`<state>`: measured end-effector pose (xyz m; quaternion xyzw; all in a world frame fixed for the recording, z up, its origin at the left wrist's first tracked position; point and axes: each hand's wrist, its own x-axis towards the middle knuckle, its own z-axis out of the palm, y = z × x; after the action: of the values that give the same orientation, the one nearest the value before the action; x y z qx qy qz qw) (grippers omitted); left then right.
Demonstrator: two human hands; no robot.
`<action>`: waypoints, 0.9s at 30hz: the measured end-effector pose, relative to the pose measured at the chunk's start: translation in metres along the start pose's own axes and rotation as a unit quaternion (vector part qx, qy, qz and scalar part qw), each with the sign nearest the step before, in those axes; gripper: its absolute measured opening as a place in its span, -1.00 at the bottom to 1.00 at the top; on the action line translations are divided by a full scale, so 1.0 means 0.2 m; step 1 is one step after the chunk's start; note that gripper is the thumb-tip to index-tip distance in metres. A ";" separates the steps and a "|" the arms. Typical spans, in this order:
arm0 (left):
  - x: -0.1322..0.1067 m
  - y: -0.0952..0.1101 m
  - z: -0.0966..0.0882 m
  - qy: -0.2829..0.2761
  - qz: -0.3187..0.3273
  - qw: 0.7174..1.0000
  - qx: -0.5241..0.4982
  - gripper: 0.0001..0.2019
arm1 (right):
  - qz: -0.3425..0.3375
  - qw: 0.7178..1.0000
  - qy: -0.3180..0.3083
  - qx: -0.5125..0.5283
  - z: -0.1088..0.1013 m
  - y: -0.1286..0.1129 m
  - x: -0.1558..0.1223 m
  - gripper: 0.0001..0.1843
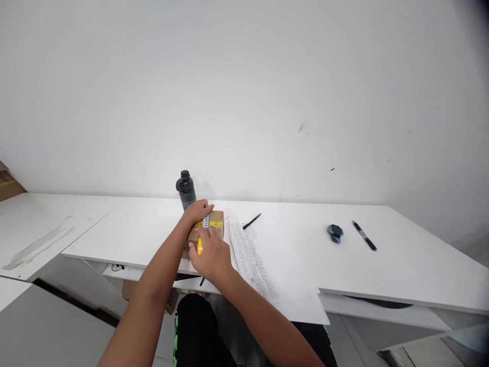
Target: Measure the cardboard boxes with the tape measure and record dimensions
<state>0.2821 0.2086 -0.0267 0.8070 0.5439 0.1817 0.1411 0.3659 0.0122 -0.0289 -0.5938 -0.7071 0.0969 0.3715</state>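
Observation:
A small brown cardboard box [216, 220] with yellow tape and a white label strip lies on the white table [153, 229]. My left hand [196, 210] rests on the box's far top edge, fingers curled over it. My right hand [211, 256] is closed round a yellow-handled tool [199, 246], likely a cutter, held against the near side of the box. The tool's tip is hidden by my fingers.
A black bottle [186, 189] stands just behind the box. A long printed paper sheet [252, 260] lies right of it, with a black pen [251, 221] beyond. Farther right sit a small dark blue object [335, 233] and a black marker [364, 235]. A white wall backs the table.

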 end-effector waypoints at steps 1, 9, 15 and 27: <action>0.00 0.00 0.00 0.003 -0.004 1.000 0.000 -0.59 | 0.001 1.000 -0.001 0.012 -0.01 0.01 0.00 -0.56; -0.03 0.01 -0.01 0.010 -0.006 1.000 -0.008 -0.51 | 0.017 0.999 -0.018 0.036 -0.18 0.13 0.02 -0.59; 0.00 0.01 0.01 0.013 -0.018 1.000 0.004 -0.46 | -0.029 0.998 -0.057 0.002 -0.30 0.27 0.03 -0.57; -0.02 0.01 0.02 0.015 -0.040 0.999 -0.023 -0.42 | -0.062 0.992 -0.038 -0.098 -0.28 0.27 0.02 -0.58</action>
<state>0.2841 0.2032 -0.0293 0.7781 0.5739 0.2003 0.1583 0.4434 0.0126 -0.0188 -0.5781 -0.7626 0.0261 0.2892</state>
